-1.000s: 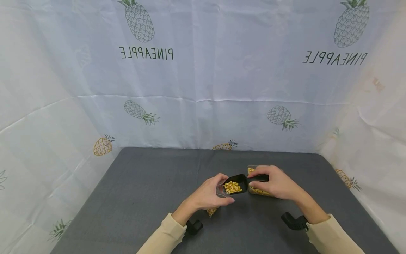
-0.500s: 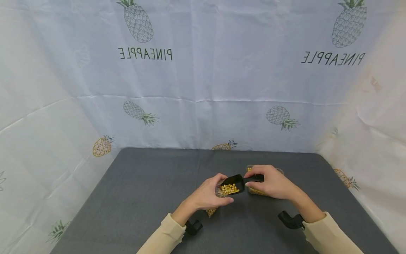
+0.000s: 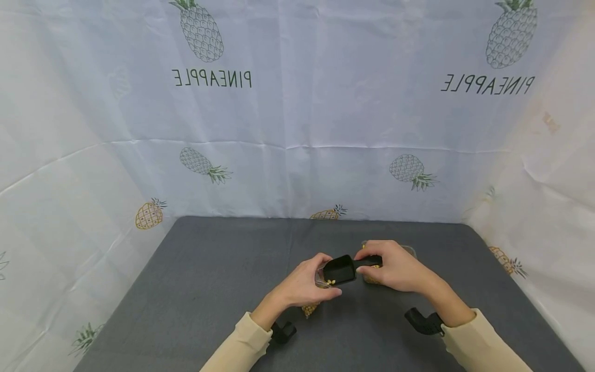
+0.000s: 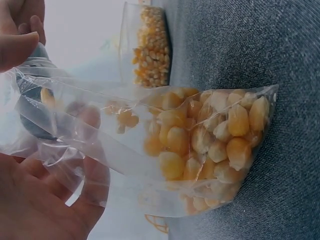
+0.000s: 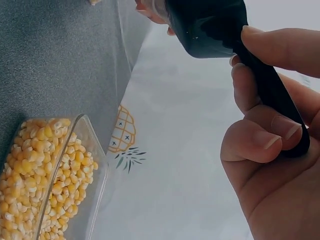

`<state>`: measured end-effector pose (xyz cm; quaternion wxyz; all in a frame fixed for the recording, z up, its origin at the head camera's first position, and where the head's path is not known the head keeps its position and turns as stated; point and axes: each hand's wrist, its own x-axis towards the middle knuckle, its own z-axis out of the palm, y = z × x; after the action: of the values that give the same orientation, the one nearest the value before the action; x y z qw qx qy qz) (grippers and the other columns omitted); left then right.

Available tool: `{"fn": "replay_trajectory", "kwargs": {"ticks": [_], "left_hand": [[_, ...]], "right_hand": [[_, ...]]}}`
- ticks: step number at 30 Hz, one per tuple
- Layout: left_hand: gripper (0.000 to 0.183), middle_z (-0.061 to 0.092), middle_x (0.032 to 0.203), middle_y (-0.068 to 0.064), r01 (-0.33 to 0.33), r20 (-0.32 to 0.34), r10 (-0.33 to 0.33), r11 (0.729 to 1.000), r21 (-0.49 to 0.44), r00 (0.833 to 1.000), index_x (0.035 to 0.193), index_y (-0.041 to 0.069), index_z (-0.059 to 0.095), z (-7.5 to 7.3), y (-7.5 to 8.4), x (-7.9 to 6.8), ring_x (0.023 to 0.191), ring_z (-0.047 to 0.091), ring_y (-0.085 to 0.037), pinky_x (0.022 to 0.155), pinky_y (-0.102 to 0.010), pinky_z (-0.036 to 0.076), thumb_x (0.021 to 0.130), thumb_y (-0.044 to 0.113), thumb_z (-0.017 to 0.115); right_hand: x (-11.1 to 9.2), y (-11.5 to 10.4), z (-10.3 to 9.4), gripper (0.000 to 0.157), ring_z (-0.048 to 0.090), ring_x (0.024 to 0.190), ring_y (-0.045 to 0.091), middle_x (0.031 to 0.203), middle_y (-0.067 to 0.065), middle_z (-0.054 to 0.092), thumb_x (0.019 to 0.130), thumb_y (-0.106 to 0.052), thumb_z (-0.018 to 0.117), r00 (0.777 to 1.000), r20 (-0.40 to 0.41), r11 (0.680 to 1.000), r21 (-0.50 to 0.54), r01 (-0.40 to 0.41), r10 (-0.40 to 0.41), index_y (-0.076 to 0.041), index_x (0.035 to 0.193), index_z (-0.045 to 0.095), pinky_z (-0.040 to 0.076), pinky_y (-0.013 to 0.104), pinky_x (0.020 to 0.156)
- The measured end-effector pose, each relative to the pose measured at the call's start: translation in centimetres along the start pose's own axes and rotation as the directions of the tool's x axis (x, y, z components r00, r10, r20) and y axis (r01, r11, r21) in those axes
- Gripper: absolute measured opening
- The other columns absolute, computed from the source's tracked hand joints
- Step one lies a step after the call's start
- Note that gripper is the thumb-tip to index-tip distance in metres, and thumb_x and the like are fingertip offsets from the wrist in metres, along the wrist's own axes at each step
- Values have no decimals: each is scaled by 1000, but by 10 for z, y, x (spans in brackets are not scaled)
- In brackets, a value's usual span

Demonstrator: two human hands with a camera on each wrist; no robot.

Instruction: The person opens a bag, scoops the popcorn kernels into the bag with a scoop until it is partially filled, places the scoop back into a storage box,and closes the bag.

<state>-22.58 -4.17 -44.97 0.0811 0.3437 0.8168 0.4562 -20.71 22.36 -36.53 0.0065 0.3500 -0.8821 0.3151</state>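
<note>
A clear plastic bag (image 4: 210,135) holds yellow corn kernels in its bottom, which touches the table. Its mouth is gripped by my left hand (image 3: 304,284), thumb and fingers spread around the opening. My right hand (image 3: 395,266) pinches the handle of a black scoop (image 3: 340,269), whose front edge is tipped into the bag's mouth. Only a few kernels (image 3: 331,282) are left on the scoop. In the left wrist view, some loose kernels (image 4: 122,117) are inside the upper bag. Beneath and behind the right hand stands a clear box of corn kernels (image 5: 45,175).
The dark grey table (image 3: 223,279) carries the bag and the box. A white curtain printed with pineapples (image 3: 297,113) hangs behind and at both sides. A black wrist mount (image 3: 424,321) sticks out from the right sleeve, another (image 3: 282,332) from the left.
The scoop has tipped further toward the bag and shifted slightly left. Most of its kernels have slid out into the bag. My left hand stays nearly still.
</note>
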Motion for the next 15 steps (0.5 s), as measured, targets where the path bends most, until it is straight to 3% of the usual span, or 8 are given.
{"fn": "replay_trajectory", "kwargs": {"ticks": [10,15], "left_hand": [[60,63,118,-1,12,18,-11,999,-51,1000,139,12,49,1,2,0,89,66,-2,82,-25,55,90,35,76],[60,63,118,1,4,10,-4,1000,-13,1000,138,13,50,1,1,0,93,61,-5,83,-27,53,90,38,75]], "right_hand": [[-6,3,-2,18,57,80,11,97,-8,63,94,-21,76,1000,-15,1000,13,-19,20,-12,109,74,48,31,68],[-11,7,-2,19,60,84,12,101,-6,66,94,-22,75,998,-35,999,11,-50,50,-13,111,74,50,32,71]]}}
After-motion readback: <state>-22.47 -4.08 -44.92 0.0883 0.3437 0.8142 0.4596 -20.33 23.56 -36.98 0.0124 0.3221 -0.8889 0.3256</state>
